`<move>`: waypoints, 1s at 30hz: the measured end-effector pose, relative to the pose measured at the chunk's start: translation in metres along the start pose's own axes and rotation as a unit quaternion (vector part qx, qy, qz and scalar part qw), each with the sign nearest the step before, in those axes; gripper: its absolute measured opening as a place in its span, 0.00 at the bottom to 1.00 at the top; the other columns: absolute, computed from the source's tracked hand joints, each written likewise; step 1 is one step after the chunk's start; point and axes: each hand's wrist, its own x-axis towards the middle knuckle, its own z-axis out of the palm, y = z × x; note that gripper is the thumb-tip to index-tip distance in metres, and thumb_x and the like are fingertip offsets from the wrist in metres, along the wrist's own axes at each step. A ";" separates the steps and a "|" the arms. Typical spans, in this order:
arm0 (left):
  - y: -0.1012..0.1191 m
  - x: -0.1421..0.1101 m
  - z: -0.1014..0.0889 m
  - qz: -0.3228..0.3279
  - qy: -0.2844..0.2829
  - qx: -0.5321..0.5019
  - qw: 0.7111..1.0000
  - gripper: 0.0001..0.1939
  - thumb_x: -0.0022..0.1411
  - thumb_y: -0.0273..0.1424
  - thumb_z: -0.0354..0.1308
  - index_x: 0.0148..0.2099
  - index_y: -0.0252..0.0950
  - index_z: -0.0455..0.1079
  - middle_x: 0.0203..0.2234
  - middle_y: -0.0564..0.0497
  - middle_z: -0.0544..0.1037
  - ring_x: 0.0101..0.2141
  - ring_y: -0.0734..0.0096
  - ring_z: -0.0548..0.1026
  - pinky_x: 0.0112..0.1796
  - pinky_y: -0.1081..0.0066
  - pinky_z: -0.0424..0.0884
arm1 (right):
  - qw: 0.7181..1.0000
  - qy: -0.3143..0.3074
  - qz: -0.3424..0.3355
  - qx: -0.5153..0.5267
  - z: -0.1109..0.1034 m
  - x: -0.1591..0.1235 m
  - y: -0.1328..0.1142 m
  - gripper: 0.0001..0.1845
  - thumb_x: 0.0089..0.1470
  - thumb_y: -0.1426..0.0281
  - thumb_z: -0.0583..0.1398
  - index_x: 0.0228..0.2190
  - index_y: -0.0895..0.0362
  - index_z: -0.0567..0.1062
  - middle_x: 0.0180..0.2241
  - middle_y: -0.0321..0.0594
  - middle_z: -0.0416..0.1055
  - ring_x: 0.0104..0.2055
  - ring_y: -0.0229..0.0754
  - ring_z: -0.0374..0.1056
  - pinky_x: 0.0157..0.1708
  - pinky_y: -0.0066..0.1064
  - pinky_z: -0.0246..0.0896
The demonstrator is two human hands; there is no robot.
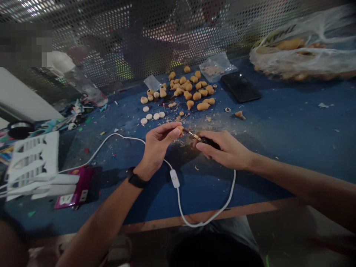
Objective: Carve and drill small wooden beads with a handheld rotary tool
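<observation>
My left hand pinches a small tan gourd between thumb and fingers above the blue table. In my right hand is a black-handled rotary tool with a brass-coloured collet and a thin metal bit. The bit points left at the gourd, its dark tip at or very near the gourd's side; exact contact is too small to tell. A white cord with an inline switch loops below both hands. Pale shavings lie scattered just beyond them.
Several small gourds lie heaped behind the hands, near white discs. A black phone and a plastic bag of gourds stand right. Leftward are a bottle, white cut-out sheet and magenta packet. Perforated metal borders the back.
</observation>
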 end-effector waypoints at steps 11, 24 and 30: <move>0.000 0.000 0.000 0.001 -0.003 0.001 1.000 0.17 0.52 0.43 0.79 0.42 0.43 0.86 0.37 0.50 0.88 0.35 0.73 0.82 0.43 0.70 0.80 | 1.000 -0.009 -0.008 -0.007 0.001 0.000 -0.001 0.19 0.70 0.55 0.54 0.35 0.55 0.73 0.24 0.35 0.71 0.27 0.40 0.66 0.32 0.33 0.53; 0.000 0.001 0.000 0.002 -0.008 -0.010 1.000 0.15 0.53 0.41 0.79 0.43 0.44 0.86 0.37 0.52 0.88 0.35 0.77 0.82 0.43 0.76 0.79 | 1.000 -0.003 0.002 -0.011 -0.001 0.000 -0.001 0.20 0.71 0.54 0.53 0.36 0.56 0.73 0.23 0.35 0.70 0.26 0.40 0.66 0.32 0.34 0.52; 0.000 0.000 0.000 0.000 -0.002 -0.004 1.000 0.17 0.52 0.42 0.79 0.43 0.42 0.86 0.37 0.50 0.88 0.34 0.74 0.82 0.42 0.73 0.80 | 1.000 -0.004 0.004 -0.016 0.000 0.000 -0.001 0.21 0.70 0.54 0.52 0.35 0.56 0.73 0.23 0.35 0.70 0.26 0.40 0.65 0.32 0.34 0.52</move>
